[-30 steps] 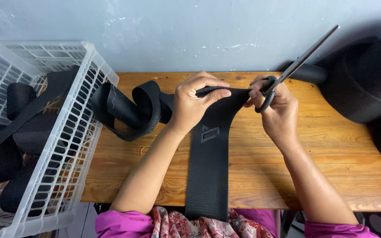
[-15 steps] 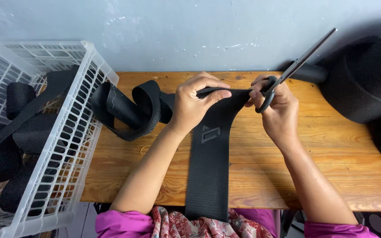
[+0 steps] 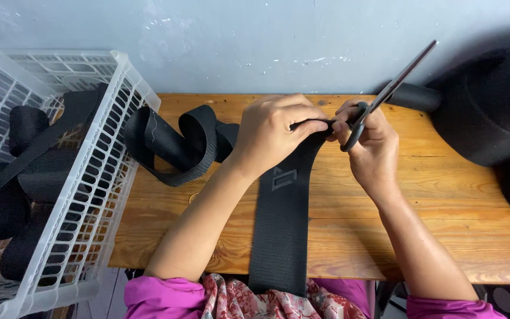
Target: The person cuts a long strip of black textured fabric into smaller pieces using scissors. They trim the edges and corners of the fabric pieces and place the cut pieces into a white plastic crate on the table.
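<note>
- a wide black webbing strap (image 3: 280, 230) runs from the person's lap up across the wooden desk (image 3: 444, 218); it looks soft, limp and light, best pinched at its edge
- left hand (image 3: 275, 133) curls palm down, fingers pinching the strap's far end
- right hand (image 3: 373, 145) is closed on scissors (image 3: 385, 94), blades angled up toward the wall
- a white basket (image 3: 98, 177) sits left
</note>
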